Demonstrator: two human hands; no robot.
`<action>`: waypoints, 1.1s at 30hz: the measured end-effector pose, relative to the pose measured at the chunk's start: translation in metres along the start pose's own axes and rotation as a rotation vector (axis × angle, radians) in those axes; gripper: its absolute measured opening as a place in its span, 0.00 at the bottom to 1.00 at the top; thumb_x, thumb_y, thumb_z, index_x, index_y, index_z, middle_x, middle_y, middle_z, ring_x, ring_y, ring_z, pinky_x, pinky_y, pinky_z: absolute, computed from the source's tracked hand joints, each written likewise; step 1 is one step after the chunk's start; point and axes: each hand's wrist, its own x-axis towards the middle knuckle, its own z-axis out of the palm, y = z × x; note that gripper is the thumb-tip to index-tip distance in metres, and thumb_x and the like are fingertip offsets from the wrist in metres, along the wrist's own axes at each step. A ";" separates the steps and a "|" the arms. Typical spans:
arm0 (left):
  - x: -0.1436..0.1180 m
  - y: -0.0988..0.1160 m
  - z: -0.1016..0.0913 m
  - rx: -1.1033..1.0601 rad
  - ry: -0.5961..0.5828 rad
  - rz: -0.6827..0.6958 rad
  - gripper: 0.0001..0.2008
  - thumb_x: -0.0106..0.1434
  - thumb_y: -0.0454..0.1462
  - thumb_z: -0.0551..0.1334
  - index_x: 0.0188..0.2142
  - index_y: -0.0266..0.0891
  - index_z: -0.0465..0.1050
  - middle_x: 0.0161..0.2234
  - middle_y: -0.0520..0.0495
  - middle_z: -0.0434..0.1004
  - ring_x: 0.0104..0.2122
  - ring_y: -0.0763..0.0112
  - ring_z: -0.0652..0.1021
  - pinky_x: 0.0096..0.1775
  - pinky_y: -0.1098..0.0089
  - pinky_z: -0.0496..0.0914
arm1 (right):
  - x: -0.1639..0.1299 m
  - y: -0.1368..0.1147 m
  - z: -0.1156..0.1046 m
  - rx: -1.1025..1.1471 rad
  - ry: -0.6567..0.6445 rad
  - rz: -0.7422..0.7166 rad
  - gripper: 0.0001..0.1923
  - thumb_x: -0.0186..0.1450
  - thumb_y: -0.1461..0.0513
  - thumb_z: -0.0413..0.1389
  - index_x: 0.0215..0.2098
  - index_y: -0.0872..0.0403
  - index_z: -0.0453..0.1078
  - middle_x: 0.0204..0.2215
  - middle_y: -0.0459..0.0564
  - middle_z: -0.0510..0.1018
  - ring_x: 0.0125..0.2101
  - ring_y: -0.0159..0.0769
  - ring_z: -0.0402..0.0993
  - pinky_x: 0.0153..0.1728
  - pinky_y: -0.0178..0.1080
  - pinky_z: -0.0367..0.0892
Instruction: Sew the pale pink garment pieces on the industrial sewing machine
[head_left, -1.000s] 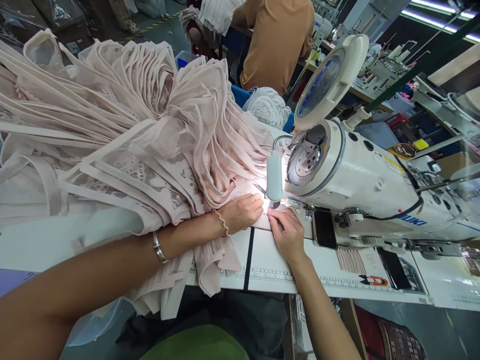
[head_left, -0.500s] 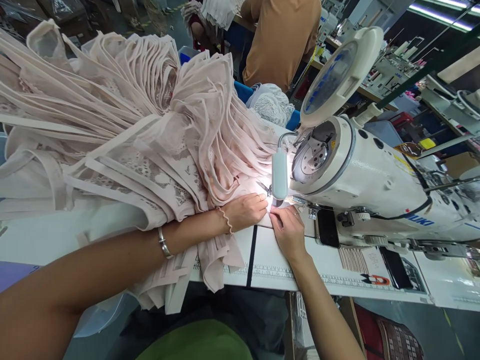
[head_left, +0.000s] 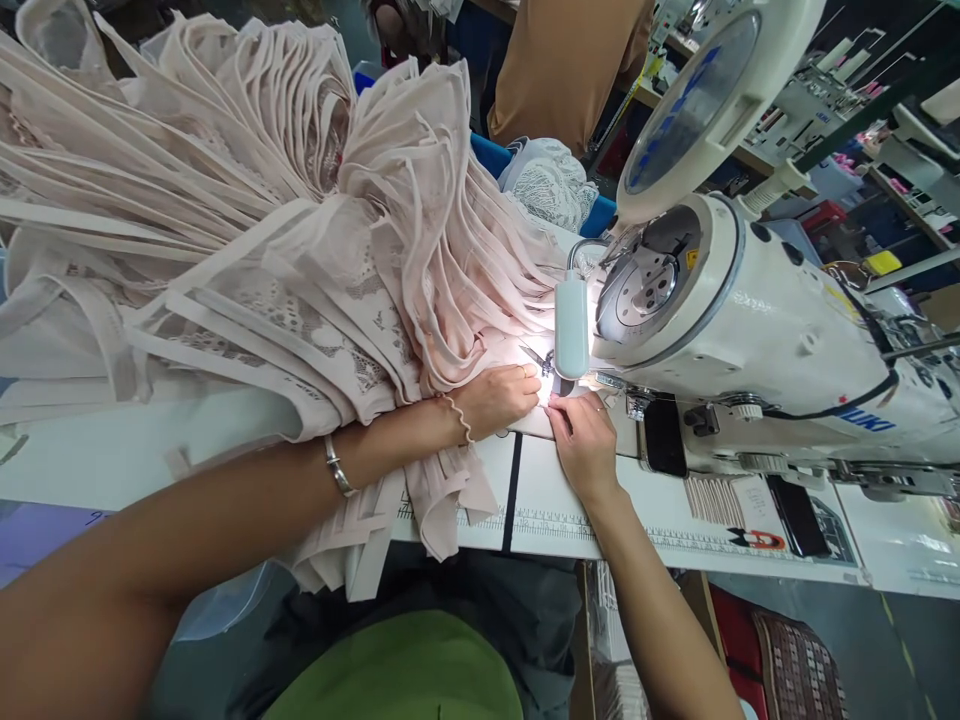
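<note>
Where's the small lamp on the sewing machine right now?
Head view, centre-right: the white lamp hangs on the left of the sewing machine, just above the left hand and right hand.

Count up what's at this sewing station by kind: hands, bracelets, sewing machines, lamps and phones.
Hands: 2, the left hand and right hand
Bracelets: 2, a silver bangle and a beaded bracelet
Sewing machine: 1
Lamp: 1
Phone: 1
Total: 7

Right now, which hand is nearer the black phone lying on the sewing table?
Right. The right hand rests just left of the black phone, fingertips pressing pink fabric under the lit needle. The left hand lies farther left, against the pink pleated fabric pile.
</note>
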 end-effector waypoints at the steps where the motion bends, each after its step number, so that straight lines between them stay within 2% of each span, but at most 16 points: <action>1: 0.000 0.000 0.001 0.008 0.010 0.011 0.18 0.69 0.24 0.50 0.29 0.35 0.72 0.30 0.46 0.72 0.31 0.68 0.69 0.36 0.69 0.66 | 0.000 0.000 0.000 0.004 -0.003 0.009 0.07 0.70 0.65 0.53 0.37 0.51 0.71 0.28 0.47 0.77 0.32 0.37 0.71 0.40 0.41 0.68; 4: 0.000 0.000 0.001 0.023 0.020 0.019 0.16 0.69 0.24 0.51 0.30 0.34 0.73 0.30 0.46 0.72 0.32 0.68 0.69 0.37 0.69 0.65 | -0.001 -0.001 -0.003 0.021 -0.003 0.006 0.08 0.69 0.66 0.52 0.38 0.51 0.73 0.29 0.47 0.79 0.33 0.37 0.73 0.40 0.41 0.68; 9: 0.000 0.002 -0.001 -0.008 0.011 -0.002 0.15 0.69 0.25 0.51 0.30 0.34 0.72 0.30 0.46 0.72 0.33 0.67 0.70 0.37 0.68 0.65 | -0.005 0.000 -0.008 0.102 0.027 -0.078 0.18 0.63 0.71 0.50 0.45 0.51 0.75 0.40 0.49 0.82 0.37 0.39 0.76 0.41 0.45 0.70; 12: 0.000 0.003 -0.001 -0.031 0.006 0.005 0.16 0.69 0.24 0.50 0.31 0.34 0.72 0.29 0.45 0.71 0.33 0.66 0.70 0.37 0.68 0.65 | -0.006 0.001 -0.008 0.137 -0.013 -0.075 0.21 0.62 0.71 0.50 0.47 0.49 0.76 0.42 0.49 0.82 0.39 0.41 0.75 0.42 0.46 0.71; 15: -0.002 0.003 -0.003 -0.040 0.008 -0.016 0.15 0.70 0.26 0.49 0.32 0.34 0.71 0.30 0.45 0.71 0.34 0.66 0.70 0.37 0.67 0.66 | -0.005 0.000 -0.007 0.156 -0.046 -0.017 0.20 0.63 0.71 0.50 0.46 0.48 0.77 0.40 0.49 0.81 0.40 0.41 0.74 0.43 0.47 0.71; 19: -0.007 0.002 -0.007 -0.127 0.030 -0.110 0.11 0.70 0.27 0.50 0.34 0.34 0.69 0.36 0.42 0.72 0.39 0.64 0.72 0.42 0.66 0.68 | -0.003 -0.001 -0.007 0.132 -0.009 0.059 0.20 0.65 0.72 0.48 0.40 0.47 0.79 0.37 0.48 0.79 0.40 0.38 0.74 0.47 0.46 0.69; 21: -0.010 0.001 -0.009 -0.174 0.016 -0.099 0.09 0.69 0.26 0.51 0.38 0.33 0.69 0.40 0.41 0.73 0.43 0.64 0.73 0.46 0.65 0.69 | -0.004 0.000 -0.008 0.114 0.012 0.069 0.20 0.66 0.71 0.48 0.37 0.47 0.80 0.35 0.48 0.77 0.38 0.37 0.74 0.47 0.46 0.69; 23: -0.012 0.001 -0.010 -0.182 0.001 -0.065 0.09 0.68 0.25 0.52 0.42 0.33 0.69 0.43 0.41 0.74 0.46 0.64 0.73 0.51 0.64 0.69 | -0.005 0.000 -0.009 0.107 0.016 0.072 0.19 0.66 0.71 0.49 0.36 0.47 0.80 0.37 0.48 0.78 0.40 0.37 0.74 0.46 0.45 0.70; 26: -0.013 0.000 -0.009 -0.161 -0.006 -0.052 0.11 0.68 0.25 0.52 0.45 0.34 0.68 0.49 0.40 0.74 0.52 0.63 0.73 0.55 0.60 0.68 | -0.007 0.001 -0.009 0.105 0.017 0.076 0.20 0.66 0.71 0.49 0.37 0.45 0.80 0.42 0.47 0.81 0.46 0.38 0.75 0.48 0.45 0.71; 28: -0.012 0.000 -0.008 -0.155 -0.011 -0.055 0.11 0.68 0.25 0.52 0.46 0.34 0.68 0.51 0.38 0.73 0.54 0.62 0.72 0.56 0.58 0.69 | -0.007 0.001 -0.008 0.109 0.015 0.066 0.21 0.65 0.72 0.49 0.39 0.45 0.80 0.42 0.46 0.82 0.47 0.38 0.75 0.50 0.46 0.71; 33: -0.011 0.001 -0.008 -0.150 -0.008 -0.060 0.11 0.68 0.25 0.51 0.46 0.33 0.68 0.49 0.37 0.74 0.53 0.60 0.72 0.55 0.57 0.69 | -0.005 0.001 -0.007 0.127 0.009 0.036 0.21 0.64 0.74 0.49 0.41 0.47 0.78 0.43 0.46 0.82 0.46 0.39 0.76 0.50 0.46 0.70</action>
